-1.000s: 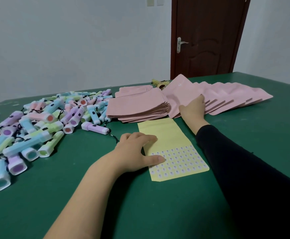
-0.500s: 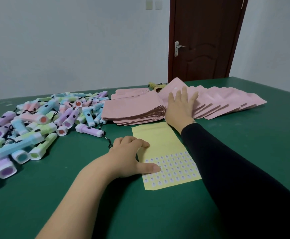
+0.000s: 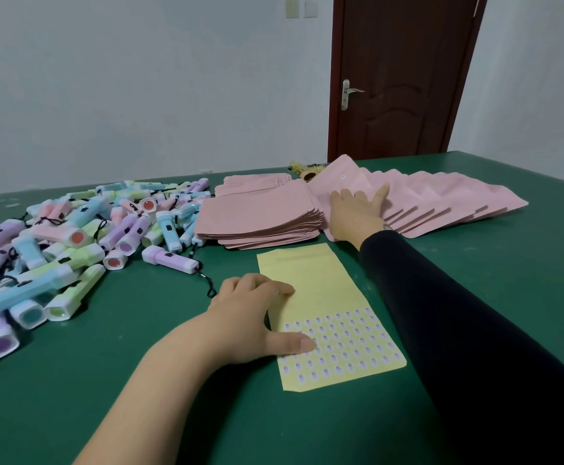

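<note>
Two hands in view, both down on the green bench (image 3: 173, 414).

Left hand (image 3: 253, 317): rests on the left edge of the yellow sticker sheet (image 3: 314, 283). Fingers are loosely bent with the tips on the bare upper part. The thumb lies straight and flat on the sticker grid (image 3: 344, 344) lower down. It grips and pinches nothing, just weighs on the sheet. Forearm is bare.

Right hand (image 3: 358, 213): palm down, fingers straight and spread, flat on the left end of the fanned pink pouches (image 3: 441, 203). It holds nothing. A black sleeve (image 3: 458, 330) runs along the right side of the sheet.

Sheet lies flat at front centre, between the two forearms. Its far edge sits right at the neat stack of pink pouches (image 3: 260, 216); can't tell whether they touch.

Flashlight pile (image 3: 55, 243) is on the left: pastel purple, blue, green and pink bodies with black cords. One purple flashlight (image 3: 170, 260) lies at the pile's edge, nearest the sheet, its cord trailing toward the left hand.

Small yellowish item (image 3: 307, 169) behind the pouches is too blurred to identify. Brown door (image 3: 401, 78) at the back right.
</note>
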Motion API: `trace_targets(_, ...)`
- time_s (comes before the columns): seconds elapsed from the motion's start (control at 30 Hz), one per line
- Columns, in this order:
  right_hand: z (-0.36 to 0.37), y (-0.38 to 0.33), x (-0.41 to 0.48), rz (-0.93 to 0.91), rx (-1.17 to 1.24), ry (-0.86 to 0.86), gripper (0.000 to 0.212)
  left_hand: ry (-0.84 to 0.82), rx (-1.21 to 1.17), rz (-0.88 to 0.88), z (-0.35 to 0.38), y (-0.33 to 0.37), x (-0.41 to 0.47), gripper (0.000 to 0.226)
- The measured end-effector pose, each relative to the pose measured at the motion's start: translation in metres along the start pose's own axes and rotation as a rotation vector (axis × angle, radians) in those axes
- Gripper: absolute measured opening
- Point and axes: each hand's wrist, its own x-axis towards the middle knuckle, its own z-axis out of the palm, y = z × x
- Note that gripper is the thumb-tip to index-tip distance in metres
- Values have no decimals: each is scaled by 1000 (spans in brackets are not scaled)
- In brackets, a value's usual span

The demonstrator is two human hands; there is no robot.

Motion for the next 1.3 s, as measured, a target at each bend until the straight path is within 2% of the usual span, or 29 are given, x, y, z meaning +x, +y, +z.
trace_targets(0.17, -1, 5, -1, 53, -13, -23, 57, -8, 4, -1, 0, -1, 0, 87)
trace_targets(0.3, 2, 9, 1, 55, 137, 126, 52, -6, 11, 0, 1, -1, 1, 87)
trace_targets(0.43, 7, 11, 4, -52, 150, 34, 44, -5, 14, -1, 1, -1, 2, 87)
trace_targets(0.57, 9, 11, 5, -139, 198, 14, 53, -4, 14, -2, 2, 0, 2, 87)
trace_targets(0.73, 14, 10, 1, -124, 215, 48, 64, -2, 20, -1, 2, 1, 1, 87)
trace_targets(0.83, 10, 11, 1, -16, 172, 251, 52, -7, 23, -2, 1, 1, 0, 87)
trace_targets(0.93, -1, 26, 3, 250, 392, 425, 41, -12, 33, -2, 1, 1, 0, 87)
trace_targets(1.0, -3, 40, 4, 415, 543, 380, 40, -15, 38, -4, 1, 1, 0, 87)
trace_targets(1.07, 1, 55, 2, 529, 592, 286, 37, -18, 41, -4, 1, 2, -1, 87)
trace_targets(1.17, 10, 70, -1, 611, 673, 208, 31, -20, 42, -4, 1, 3, -1, 87)
trace_targets(1.3, 9, 80, -2, 649, 796, 194, 22, -20, 46, -5, 1, 4, 0, 87)
